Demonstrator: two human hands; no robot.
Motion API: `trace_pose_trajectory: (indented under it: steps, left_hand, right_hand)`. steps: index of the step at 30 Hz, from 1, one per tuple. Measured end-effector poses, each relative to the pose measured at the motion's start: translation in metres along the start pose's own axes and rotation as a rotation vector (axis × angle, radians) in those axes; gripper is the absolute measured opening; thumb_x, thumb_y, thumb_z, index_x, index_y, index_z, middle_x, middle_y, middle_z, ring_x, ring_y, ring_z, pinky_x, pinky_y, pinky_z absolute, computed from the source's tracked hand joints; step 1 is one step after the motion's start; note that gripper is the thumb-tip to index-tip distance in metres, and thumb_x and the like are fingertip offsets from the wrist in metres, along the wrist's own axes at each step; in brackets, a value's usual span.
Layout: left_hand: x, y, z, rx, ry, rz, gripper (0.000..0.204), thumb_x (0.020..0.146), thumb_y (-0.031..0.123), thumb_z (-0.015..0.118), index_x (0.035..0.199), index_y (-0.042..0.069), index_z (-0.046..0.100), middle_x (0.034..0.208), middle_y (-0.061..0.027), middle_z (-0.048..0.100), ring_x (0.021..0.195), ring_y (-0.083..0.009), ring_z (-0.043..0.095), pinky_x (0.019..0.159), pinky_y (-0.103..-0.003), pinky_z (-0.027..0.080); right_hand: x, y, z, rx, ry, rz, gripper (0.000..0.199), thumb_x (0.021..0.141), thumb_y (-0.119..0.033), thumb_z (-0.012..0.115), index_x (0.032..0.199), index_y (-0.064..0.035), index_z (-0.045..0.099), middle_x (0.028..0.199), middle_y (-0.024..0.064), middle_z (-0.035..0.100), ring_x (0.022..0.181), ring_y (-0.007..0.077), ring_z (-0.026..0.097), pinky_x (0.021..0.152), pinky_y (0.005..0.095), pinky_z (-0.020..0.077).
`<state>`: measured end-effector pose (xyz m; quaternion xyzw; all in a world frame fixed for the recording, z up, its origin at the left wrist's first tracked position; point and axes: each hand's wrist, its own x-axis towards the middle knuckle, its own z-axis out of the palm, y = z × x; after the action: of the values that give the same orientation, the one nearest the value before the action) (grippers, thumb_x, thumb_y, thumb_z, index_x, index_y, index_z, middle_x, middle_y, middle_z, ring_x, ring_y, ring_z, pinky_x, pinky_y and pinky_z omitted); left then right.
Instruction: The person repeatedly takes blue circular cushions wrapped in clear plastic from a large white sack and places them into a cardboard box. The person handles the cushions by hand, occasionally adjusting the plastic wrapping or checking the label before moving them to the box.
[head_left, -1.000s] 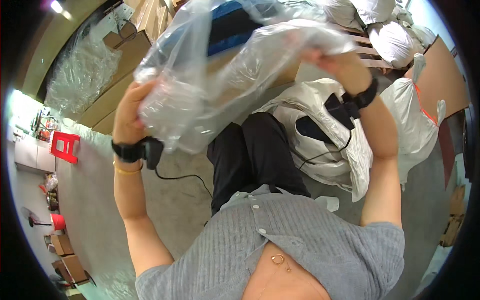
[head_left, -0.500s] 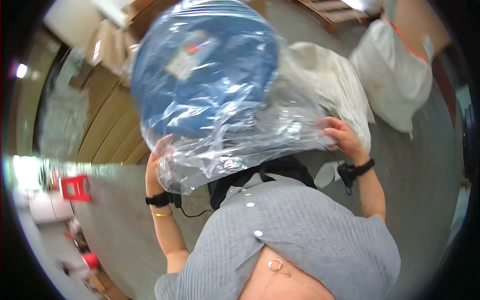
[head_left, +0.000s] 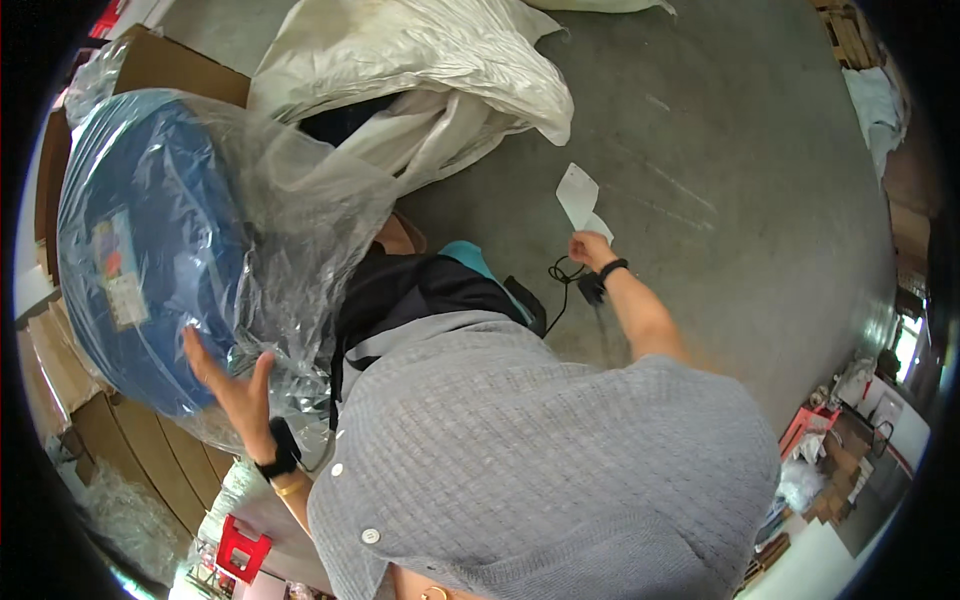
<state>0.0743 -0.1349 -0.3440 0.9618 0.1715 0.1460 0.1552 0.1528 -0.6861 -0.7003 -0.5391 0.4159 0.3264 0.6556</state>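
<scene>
Clear plastic bag [head_left: 312, 215] at nine o'clock, around a round blue item [head_left: 185, 260] bearing a paper label [head_left: 122, 275]. Left hand [head_left: 235, 392] at eight o'clock, thumb and fingers spread wide over the bag; contact impossible to tell. Right hand [head_left: 592, 248] at two o'clock, fingers curled narrow beside flat white pieces [head_left: 577, 197]; grip on the nearer piece impossible to tell. White sack [head_left: 450, 50] between eleven and twelve.

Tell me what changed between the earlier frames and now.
The right hand let go of the clear plastic and moved right to the white pieces; its grip is unclear. The left hand released the plastic too, fingers spread. The round blue item stays inside the plastic.
</scene>
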Motion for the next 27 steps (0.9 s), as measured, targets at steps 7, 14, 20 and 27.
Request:
trace_pose_trajectory:
  steps: [7,14,20,27]
  left_hand:
    - [0.023,-0.05,0.027,-0.119,0.049,-0.107,0.018,0.082,0.005,0.055,0.1,-0.001,0.057,0.117,-0.0125,0.055,0.106,-0.021,0.05,0.092,-0.032,0.036]
    - [0.03,0.031,0.021,-0.202,-0.611,-0.088,0.031,0.077,0.001,0.055,0.107,0.006,0.06,0.126,-0.0112,0.049,0.125,-0.0277,0.035,0.1,-0.035,0.031]
    - [0.073,0.04,-0.019,-0.505,-0.453,-0.336,0.038,0.077,0.015,0.065,0.112,0.004,0.055,0.115,-0.0142,0.056,0.115,-0.0257,0.048,0.084,-0.029,0.043]
    - [0.077,-0.036,0.032,0.313,-0.336,-0.266,0.084,0.072,0.052,0.063,0.138,0.019,0.023,0.142,-0.0265,0.008,0.13,-0.0459,0.005,0.098,-0.064,0.01]
  right_hand:
    - [0.065,-0.006,0.026,-0.35,0.959,-0.198,0.09,0.06,-0.02,0.076,0.129,0.0062,0.024,0.113,0.0257,0.047,0.109,0.038,0.045,0.097,0.0424,0.0337]
    - [0.085,-0.037,-0.014,-0.573,0.371,-0.028,0.032,0.074,-0.035,0.065,0.071,-0.0051,0.055,0.059,0.0024,0.049,0.052,0.0154,0.043,0.055,0.0304,0.0399]
    - [0.042,-0.083,0.095,-0.454,-0.282,-0.392,0.021,0.077,-0.013,0.063,0.091,0.0021,0.058,0.075,0.0011,0.058,0.063,0.0063,0.05,0.056,0.021,0.0399]
    - [-0.151,-0.212,0.249,-0.365,-0.737,-0.827,0.026,0.079,-0.01,0.061,0.101,0.0031,0.057,0.087,0.0043,0.062,0.073,0.007,0.056,0.065,0.0209,0.0442]
